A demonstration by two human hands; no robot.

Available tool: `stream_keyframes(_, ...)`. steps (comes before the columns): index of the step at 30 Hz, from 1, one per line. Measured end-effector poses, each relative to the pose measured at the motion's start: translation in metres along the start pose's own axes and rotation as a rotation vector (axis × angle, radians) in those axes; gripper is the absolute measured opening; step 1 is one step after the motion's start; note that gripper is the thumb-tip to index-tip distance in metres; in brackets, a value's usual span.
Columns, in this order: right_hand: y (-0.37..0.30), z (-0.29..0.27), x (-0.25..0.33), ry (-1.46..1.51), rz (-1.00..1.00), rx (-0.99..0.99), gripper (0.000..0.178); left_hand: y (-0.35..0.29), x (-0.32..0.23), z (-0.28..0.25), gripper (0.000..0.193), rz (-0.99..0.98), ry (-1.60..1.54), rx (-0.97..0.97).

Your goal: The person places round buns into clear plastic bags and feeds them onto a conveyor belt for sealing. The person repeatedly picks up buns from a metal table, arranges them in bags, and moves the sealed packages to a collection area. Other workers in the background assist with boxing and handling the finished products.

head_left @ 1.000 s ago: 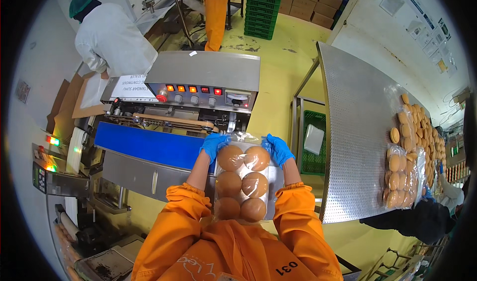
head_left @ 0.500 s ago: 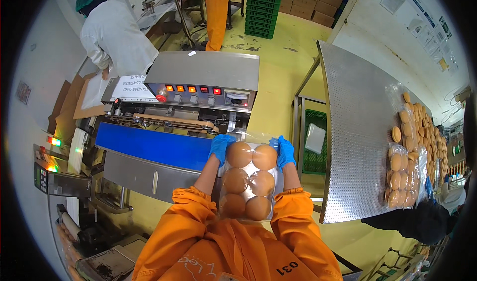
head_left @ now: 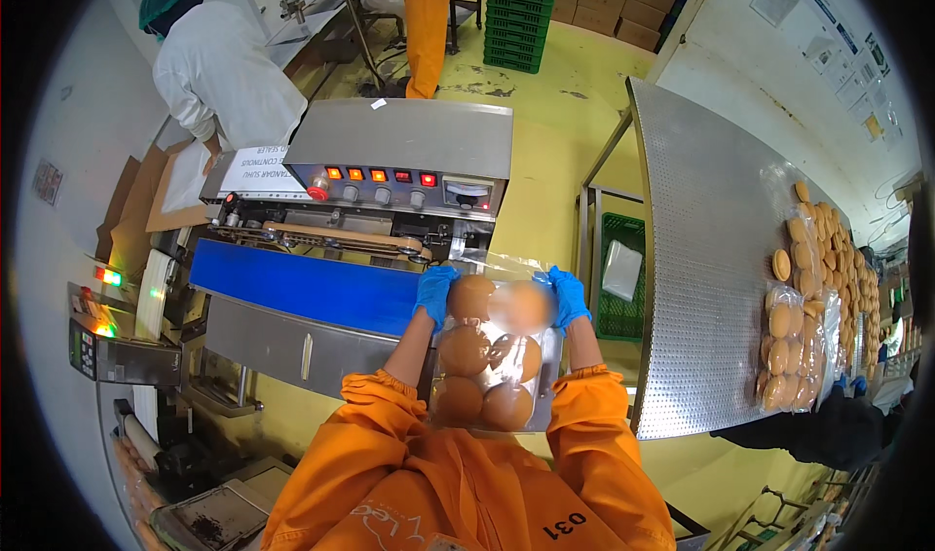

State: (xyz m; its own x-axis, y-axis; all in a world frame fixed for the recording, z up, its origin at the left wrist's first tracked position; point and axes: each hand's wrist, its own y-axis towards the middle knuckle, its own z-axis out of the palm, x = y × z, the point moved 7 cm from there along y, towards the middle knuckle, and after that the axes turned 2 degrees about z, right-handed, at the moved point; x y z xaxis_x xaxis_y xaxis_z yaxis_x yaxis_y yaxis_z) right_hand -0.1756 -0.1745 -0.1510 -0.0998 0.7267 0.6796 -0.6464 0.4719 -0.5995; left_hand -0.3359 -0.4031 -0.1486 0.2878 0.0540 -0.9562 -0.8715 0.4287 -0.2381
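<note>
While your left hand (head_left: 437, 293) and right hand (head_left: 570, 298) were closed on the upper sides of the clear bag (head_left: 490, 337), just beside the blue belt (head_left: 302, 283), you seemed to be steadying its loose end; the next move seemed to call for level, taut film. That film looked glossy and creased, the six buns (head_left: 466, 349) inside round, brown and smooth.
</note>
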Motion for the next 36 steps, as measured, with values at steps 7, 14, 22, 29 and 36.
stream_keyframes(7, -0.028, 0.015, 0.007, 0.008, -0.144, -0.141, 0.017, 0.012, -0.002, -0.022, 0.021, 0.212, 0.493, 0.100)
stream_keyframes(14, -0.021, 0.050, -0.013, 0.070, -0.118, -0.082, 0.015, 0.006, -0.048, -0.052, 0.014, -0.079, 0.447, -0.106)
stream_keyframes(22, 0.003, 0.096, -0.039, 0.031, -0.106, 0.006, 0.016, 0.005, -0.066, -0.100, 0.012, -0.037, 0.312, -0.208)
stream_keyframes(29, 0.026, 0.130, -0.069, -0.067, -0.186, -0.011, 0.016, 0.022, -0.058, -0.157, 0.011, 0.021, 0.201, -0.151)
stream_keyframes(36, -0.050, 0.167, -0.050, -0.879, -0.969, -0.402, 0.017, 0.011, -0.060, -0.208, 0.011, 0.028, 0.037, -0.142)
